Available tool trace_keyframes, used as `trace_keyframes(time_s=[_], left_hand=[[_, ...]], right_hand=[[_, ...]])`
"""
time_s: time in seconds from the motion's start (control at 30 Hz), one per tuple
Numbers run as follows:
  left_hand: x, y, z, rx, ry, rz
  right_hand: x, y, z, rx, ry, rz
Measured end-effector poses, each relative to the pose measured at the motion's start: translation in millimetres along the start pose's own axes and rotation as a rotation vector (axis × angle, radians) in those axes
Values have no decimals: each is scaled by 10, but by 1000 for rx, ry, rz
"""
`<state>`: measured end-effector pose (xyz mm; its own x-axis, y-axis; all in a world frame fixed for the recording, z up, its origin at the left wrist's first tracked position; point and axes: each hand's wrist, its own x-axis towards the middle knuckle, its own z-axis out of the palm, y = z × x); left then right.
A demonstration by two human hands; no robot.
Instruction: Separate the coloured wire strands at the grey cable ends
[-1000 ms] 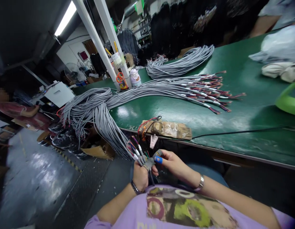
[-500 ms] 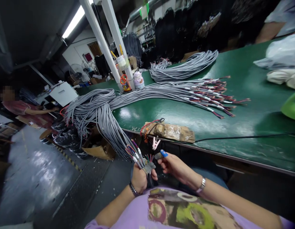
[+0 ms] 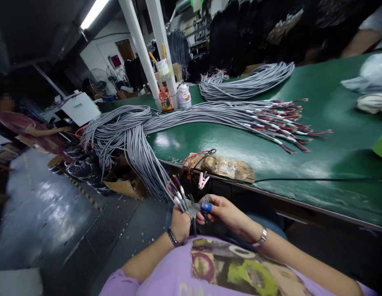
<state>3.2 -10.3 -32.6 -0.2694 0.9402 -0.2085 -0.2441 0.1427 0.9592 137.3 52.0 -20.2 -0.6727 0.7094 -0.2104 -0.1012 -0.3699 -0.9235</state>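
Note:
My left hand (image 3: 180, 225) is closed round the ends of a bunch of grey cables (image 3: 154, 176) that hang down from the green table (image 3: 317, 160). Their stripped coloured wire ends (image 3: 178, 193) stick up above my fist. My right hand (image 3: 223, 211) pinches at those wire ends right beside the left fist, with a blue cap on one fingertip (image 3: 206, 206). Both hands are below the table's front edge, close to my lap.
A long bundle of grey cables (image 3: 228, 117) with coloured ends lies across the table, another coil (image 3: 246, 80) behind it. A taped brown block (image 3: 224, 166) with red wires and a pink clip (image 3: 203, 179) sit at the front edge. A person (image 3: 30, 131) sits far left.
My right hand drew away from the wire ends half a second ago and has come back against them. The view has shifted a little.

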Motion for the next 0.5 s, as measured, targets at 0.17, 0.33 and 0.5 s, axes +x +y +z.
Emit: trace_keyframes(time_s=[0.17, 0.33, 0.5], left_hand=[[3, 25, -42, 53, -136, -54], [-33, 34, -88, 95, -202, -45], [-29, -1, -46, -95, -15, -38]], right_hand=[[34, -13, 108, 31, -23, -33], [78, 25, 212, 45, -9, -8], [123, 82, 97, 78, 244, -14]])
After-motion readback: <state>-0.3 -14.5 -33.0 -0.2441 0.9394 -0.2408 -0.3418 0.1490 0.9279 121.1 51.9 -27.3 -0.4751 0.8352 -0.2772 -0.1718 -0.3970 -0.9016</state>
